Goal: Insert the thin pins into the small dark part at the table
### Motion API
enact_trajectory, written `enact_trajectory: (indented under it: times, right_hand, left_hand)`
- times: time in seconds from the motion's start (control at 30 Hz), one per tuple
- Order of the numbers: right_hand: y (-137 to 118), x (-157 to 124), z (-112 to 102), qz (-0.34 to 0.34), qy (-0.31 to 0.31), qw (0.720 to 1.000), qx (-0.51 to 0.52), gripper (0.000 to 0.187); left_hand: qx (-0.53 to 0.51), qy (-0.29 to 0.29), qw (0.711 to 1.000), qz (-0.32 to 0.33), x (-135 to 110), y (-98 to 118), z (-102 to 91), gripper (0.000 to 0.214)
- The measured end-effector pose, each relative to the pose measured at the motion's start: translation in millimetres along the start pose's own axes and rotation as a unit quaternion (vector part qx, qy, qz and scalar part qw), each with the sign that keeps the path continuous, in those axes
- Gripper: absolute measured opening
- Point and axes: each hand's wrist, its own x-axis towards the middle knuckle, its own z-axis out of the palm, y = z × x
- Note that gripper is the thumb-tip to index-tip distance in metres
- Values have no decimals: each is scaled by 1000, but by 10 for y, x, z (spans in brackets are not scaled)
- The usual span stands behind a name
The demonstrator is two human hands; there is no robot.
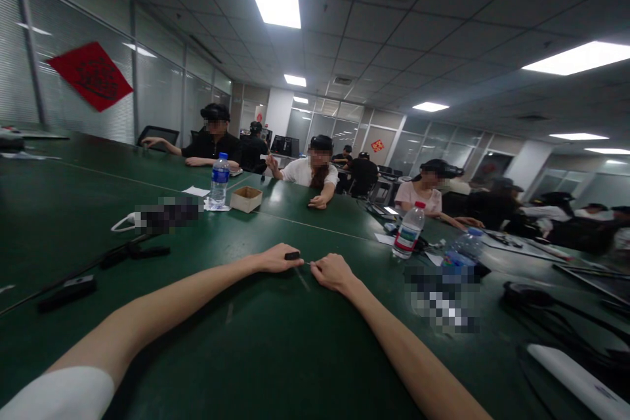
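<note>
Gripping a small black piece (pixel 292 256) at a green table (pixel 211 367)

At far left I see a red paper diamond (pixel 93 77) on the glass partition (pixel 160 72), and below it a black block (pixel 67 294) lying on the table. Further along, a co-worker in black (pixel 214 143) sits at the far side. A clear bottle with a blue cap (pixel 220 182) stands upright, an open box (pixel 246 202) just beside it.

Next comes the left hand (pixel 272 258), thumb and forefinger closed on the black piece, which sits near their tips around the middle of the table. A co-worker in white (pixel 302 172) sits opposite, one hand raised. The right hand (pixel 333 272) is just beside the left, knuckles up, fingers curled inward; something thin and pale shows between the two hands, too small for me to make out, and I cannot tell whether the right fingers are pinched on it or slightly parted.

Beyond them a red-capped bottle (pixel 409 231) stands upright, with a blue-capped bottle (pixel 463 251) past it. Toward the right edge, black gear with cables (pixel 529 295) and a white slab (pixel 575 374) rest on the table.
</note>
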Motion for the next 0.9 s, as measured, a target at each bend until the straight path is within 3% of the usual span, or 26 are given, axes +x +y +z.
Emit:
enact_trajectory:
  times: [0.37, 0.9]
  right_hand:
    - [-11, 2, 14, 11, -11, 1000, -6, 55]
    - [19, -13, 33, -18, 24, 1000, 0, 55]
  left_hand:
    - [16, 3, 1000, 14, 14, -19, 23, 46]
    - [35, -1, 999, 27, -11, 36, 5, 47]
